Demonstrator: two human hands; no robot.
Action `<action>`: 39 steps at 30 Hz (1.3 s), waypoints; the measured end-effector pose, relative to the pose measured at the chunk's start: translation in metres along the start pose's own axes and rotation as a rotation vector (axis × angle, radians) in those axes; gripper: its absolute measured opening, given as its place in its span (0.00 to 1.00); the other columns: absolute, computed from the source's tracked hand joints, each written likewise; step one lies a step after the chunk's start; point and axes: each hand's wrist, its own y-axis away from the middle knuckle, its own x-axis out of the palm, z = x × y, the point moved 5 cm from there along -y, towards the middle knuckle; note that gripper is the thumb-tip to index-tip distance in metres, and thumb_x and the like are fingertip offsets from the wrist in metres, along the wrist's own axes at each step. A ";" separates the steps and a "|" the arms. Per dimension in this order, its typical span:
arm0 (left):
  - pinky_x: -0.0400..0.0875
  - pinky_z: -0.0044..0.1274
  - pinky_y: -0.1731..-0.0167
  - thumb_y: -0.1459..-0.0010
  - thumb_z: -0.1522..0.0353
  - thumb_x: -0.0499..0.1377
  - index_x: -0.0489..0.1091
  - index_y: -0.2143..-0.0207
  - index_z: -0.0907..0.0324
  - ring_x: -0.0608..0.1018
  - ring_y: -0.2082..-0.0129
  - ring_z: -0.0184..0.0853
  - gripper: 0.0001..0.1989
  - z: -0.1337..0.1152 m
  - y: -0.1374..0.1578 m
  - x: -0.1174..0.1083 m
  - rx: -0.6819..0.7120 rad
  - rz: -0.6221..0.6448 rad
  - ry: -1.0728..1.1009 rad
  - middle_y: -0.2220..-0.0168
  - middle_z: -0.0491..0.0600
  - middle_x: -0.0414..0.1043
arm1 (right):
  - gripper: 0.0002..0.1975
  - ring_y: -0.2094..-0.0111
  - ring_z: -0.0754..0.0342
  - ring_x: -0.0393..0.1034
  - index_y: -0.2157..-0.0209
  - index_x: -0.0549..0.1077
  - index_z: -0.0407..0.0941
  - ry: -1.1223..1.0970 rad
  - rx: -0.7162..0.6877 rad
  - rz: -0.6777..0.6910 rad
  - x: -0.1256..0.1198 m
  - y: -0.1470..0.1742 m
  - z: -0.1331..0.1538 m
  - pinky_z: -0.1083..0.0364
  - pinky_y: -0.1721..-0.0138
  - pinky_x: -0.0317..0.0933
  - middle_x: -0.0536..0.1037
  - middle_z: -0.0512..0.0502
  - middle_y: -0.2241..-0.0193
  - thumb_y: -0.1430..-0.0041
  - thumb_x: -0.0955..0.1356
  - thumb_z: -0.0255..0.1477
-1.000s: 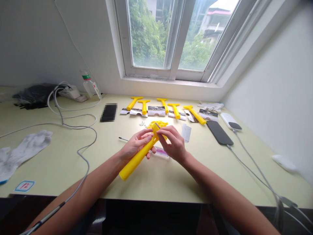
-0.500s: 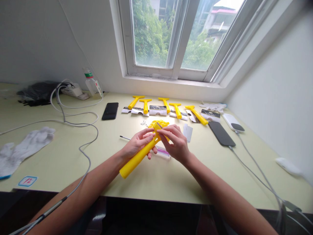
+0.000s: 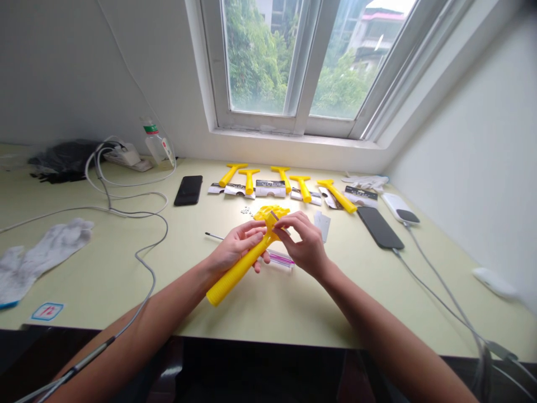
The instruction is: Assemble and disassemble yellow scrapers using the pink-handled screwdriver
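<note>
A yellow plastic scraper (image 3: 239,274) with a ribbed handle points down and left above the table. My left hand (image 3: 237,246) is closed around its neck, just below the head. With thumb and fingers pinched together, my right hand (image 3: 304,243) is at the scraper's head, where a thin dark strip like a blade edge shows. What sits between those fingertips is too small to make out. Behind the head lies a pile of yellow plastic pieces (image 3: 262,211), with several small metal nuts or screws (image 3: 246,211) beside it. A screwdriver (image 3: 213,236) lies left of my left hand.
Several yellow scrapers (image 3: 250,179) lie at the back on printed cards (image 3: 271,188). Thin metal plates (image 3: 321,225) and a clear case with purple stripes (image 3: 280,258) are nearby. Phones (image 3: 188,190), cables (image 3: 155,268), a bottle (image 3: 157,146) and white gloves (image 3: 50,249) lie around.
My right hand's fingertips have shifted slightly on the scraper's head, and the fingers are a little more bent. My left hand keeps its hold.
</note>
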 end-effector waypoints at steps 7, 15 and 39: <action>0.77 0.22 0.81 0.40 0.64 0.64 0.68 0.49 0.59 0.81 0.73 0.36 0.19 -0.002 0.001 0.001 -0.002 -0.001 0.000 0.59 0.53 0.74 | 0.07 0.65 0.52 0.72 0.64 0.73 0.46 -0.100 0.026 -0.011 0.000 0.002 0.001 0.49 0.61 0.68 0.79 0.46 0.67 0.42 0.70 0.20; 0.77 0.23 0.81 0.42 0.62 0.65 0.68 0.49 0.60 0.82 0.73 0.37 0.20 -0.001 0.000 -0.002 0.019 -0.047 -0.040 0.52 0.58 0.73 | 0.08 0.63 0.52 0.73 0.63 0.75 0.47 -0.095 0.016 -0.036 0.001 0.004 0.000 0.48 0.60 0.70 0.80 0.46 0.66 0.42 0.70 0.20; 0.77 0.23 0.80 0.42 0.61 0.65 0.69 0.49 0.60 0.82 0.73 0.37 0.21 0.000 0.001 -0.001 0.023 -0.056 -0.121 0.50 0.60 0.72 | 0.03 0.63 0.52 0.72 0.65 0.78 0.47 -0.297 0.321 0.013 0.007 0.013 -0.018 0.49 0.60 0.69 0.79 0.47 0.67 0.41 0.71 0.27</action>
